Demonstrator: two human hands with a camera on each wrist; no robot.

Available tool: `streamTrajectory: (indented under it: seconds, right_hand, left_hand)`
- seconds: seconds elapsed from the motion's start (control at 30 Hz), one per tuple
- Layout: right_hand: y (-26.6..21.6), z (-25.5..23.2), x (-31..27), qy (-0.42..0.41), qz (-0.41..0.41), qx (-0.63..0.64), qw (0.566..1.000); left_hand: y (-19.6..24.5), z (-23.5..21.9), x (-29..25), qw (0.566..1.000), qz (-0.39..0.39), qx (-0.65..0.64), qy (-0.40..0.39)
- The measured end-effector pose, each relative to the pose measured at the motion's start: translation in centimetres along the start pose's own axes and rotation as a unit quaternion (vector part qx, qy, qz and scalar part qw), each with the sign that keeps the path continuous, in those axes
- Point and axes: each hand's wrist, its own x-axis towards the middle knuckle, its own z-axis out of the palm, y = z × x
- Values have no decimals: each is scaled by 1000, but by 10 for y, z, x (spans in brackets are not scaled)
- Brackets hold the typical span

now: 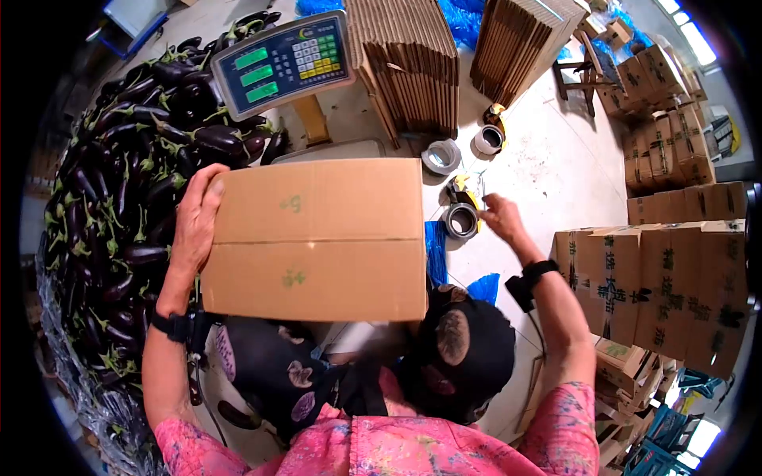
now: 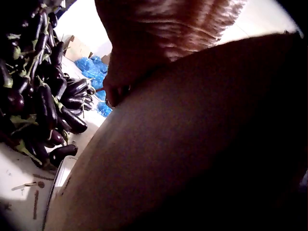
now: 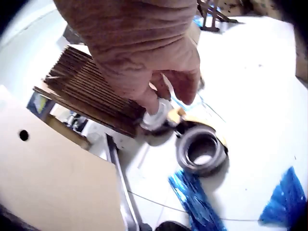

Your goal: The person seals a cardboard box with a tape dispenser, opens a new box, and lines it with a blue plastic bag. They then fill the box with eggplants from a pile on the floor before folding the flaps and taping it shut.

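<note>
A closed cardboard box (image 1: 313,198) with green marks lies in front of the knees, its two top flaps meeting in a seam. My left hand (image 1: 198,210) holds its far left corner, thumb on the top; in the left wrist view the hand (image 2: 159,38) bends over the dark box side (image 2: 183,125). To the right, my right hand (image 1: 502,216) hangs above the floor with loosely bent fingers and nothing in them. Just beside it lies a tape dispenser (image 1: 461,220) with a yellow handle. In the right wrist view the dispenser (image 3: 199,151) sits below the fingertips (image 3: 185,94).
A heap of eggplants (image 1: 119,198) covers the left side. Behind the box stands a scale display (image 1: 282,63). Flattened cartons (image 1: 405,71) stand beyond it. A tape roll (image 1: 440,157) and another dispenser (image 1: 489,139) lie on the floor; packed boxes (image 1: 651,285) are stacked right.
</note>
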Motion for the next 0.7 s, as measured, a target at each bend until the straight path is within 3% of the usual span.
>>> streamTrajectory:
  seconds: [0.13, 0.23, 0.27, 0.33, 0.4, 0.57, 0.6, 0.63, 0.7]
  right_hand:
    - [32, 58, 8, 43, 100, -61, 992]
    - [36, 81, 23, -18, 176, -59, 982]
    - [35, 90, 24, 1, 194, -76, 978]
    - [41, 110, 27, 73, 204, -110, 970]
    - [49, 111, 28, 57, 206, -101, 972]
    - [38, 70, 11, 172, 174, 132, 961]
    - [26, 51, 5, 184, 184, 250, 933]
    - [0, 24, -8, 190, 120, 395, 891]
    - [-77, -42, -38, 161, 28, 507, 847]
  left_hand:
    - [12, 2, 0, 999, -33, 2, -17]
    - [8, 3, 0, 998, -54, -8, -21]
    - [8, 4, 0, 998, -62, -11, -18]
    - [9, 5, -1, 997, -79, -16, -8]
    - [10, 5, -2, 996, -84, -18, -12]
    - [12, 4, -1, 997, -75, -19, -14]
    - [12, 4, -2, 997, -72, -24, -14]
    - [10, 5, -2, 998, -64, -19, -10]
    - [7, 4, -2, 999, -52, -7, -2]
